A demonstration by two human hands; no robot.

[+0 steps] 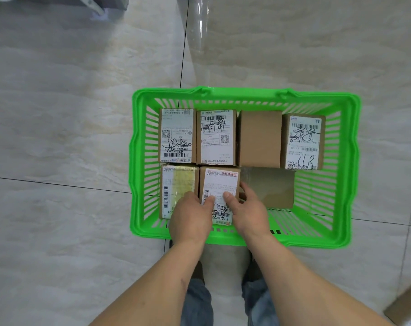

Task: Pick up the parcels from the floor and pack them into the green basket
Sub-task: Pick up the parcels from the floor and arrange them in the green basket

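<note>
— Fingers first: what are they doing?

— Both thumbs [211, 199] lie flat on the white label of the parcel [219, 184] in the near row. My left hand [191, 217] has its fingers down the parcel's left side, against the yellow-taped box [179, 184]; my right hand [246, 208] has its fingers down the right side. So both hands are closed narrowly on that one parcel, pinching it between them.

— Where is it sitting?

— In the green basket [350, 161], second from the left in the near row. Four boxes fill the far row edge to edge. Right of my parcel lies a low grey-brown box [270, 187], and beyond it a bare stretch of basket floor.

— How would you finish this well?

— I'd judge it nearly seated. Press it down level with the thumbs, snug against the yellow-taped box so no gap is wasted, then slide my fingers up and out without tilting it. My right fingers are wedged beside the low box; pulling them straight up should keep it from shifting.

— Anything left on the floor?

— One parcel [406, 307] at the near right corner, well apart from the basket.
</note>
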